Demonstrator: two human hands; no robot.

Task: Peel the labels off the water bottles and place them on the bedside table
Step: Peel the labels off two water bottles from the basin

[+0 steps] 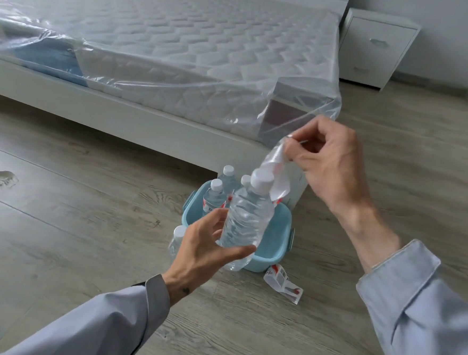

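My left hand (205,247) grips a clear water bottle (248,220) with a white cap, held upright above the floor. Its sides are bare. My right hand (328,159) pinches a white and red label (275,177) that hangs beside the bottle's cap, above and right of it. Behind the bottle stands a light blue tub (277,233) holding several capped bottles (214,196) that still carry red and white labels. One more bottle (177,238) stands on the floor left of the tub, partly hidden by my left hand. The white bedside table (374,48) is far back at the upper right.
A peeled label (283,283) lies on the wooden floor right of the tub. A white bed frame with a plastic-wrapped mattress (153,41) fills the upper left. Open floor lies between the tub and the bedside table.
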